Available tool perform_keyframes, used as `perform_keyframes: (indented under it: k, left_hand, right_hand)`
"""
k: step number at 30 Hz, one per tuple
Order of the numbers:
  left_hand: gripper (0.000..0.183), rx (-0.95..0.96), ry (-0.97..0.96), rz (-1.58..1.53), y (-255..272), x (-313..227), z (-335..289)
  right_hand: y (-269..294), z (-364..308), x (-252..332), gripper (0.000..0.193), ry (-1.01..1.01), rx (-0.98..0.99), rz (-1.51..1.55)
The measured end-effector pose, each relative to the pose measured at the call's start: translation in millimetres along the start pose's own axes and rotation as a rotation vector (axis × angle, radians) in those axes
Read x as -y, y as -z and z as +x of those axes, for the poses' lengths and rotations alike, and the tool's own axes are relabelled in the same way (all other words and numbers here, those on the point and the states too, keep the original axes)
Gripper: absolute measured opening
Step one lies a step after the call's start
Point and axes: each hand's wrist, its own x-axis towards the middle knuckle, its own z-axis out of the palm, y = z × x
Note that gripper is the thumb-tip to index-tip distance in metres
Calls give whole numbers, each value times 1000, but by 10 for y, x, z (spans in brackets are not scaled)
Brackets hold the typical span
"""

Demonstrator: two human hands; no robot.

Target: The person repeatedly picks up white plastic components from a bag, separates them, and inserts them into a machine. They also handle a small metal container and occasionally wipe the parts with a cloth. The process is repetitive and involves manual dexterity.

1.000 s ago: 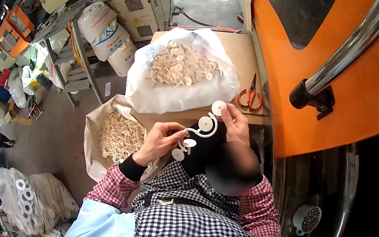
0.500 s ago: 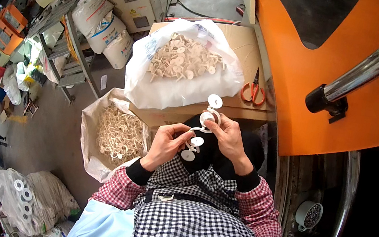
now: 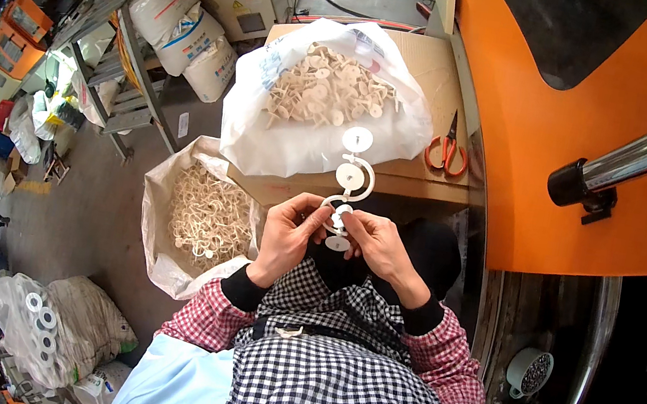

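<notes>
Both hands grip one white plastic moulded piece [image 3: 370, 177], an S-shaped curved strip carrying several flat round discs. My left hand [image 3: 283, 234] pinches the lower curve between thumb and fingers. On the other side, my right hand [image 3: 382, 249] has its thumb and fingers closed at one of the lower discs; the fingertips partly hide it. Two discs stick up beyond the hands, and another shows just below them. Past the piece, a white plastic bag [image 3: 264, 150] holds many loose white disc parts with stems [image 3: 333, 89].
The bag rests on a cardboard box [image 3: 430, 62], with red-handled scissors [image 3: 447, 156] at its right. Below left stands a woven sack [image 3: 154, 247] full of curved white strips [image 3: 207, 213]. An orange machine panel [image 3: 580, 183] with a metal bar closes off the right. Stuffed sacks [image 3: 170, 21] stand far left.
My right hand has moved down from the upper disc to a lower one, close to my left hand. The moulded piece has turned more upright, and the view has shifted slightly.
</notes>
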Motion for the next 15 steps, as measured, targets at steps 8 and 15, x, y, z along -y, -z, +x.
perform_keyframes:
  k: [8, 15]
  left_hand:
    - [15, -5, 2, 26, -46, 34, -11]
    - [14, -46, 70, -313, 44, 80, 11]
  right_hand:
    - [48, 30, -59, 37, 95, 37, -60]
    - [141, 37, -80, 54, 192, -19, -73]
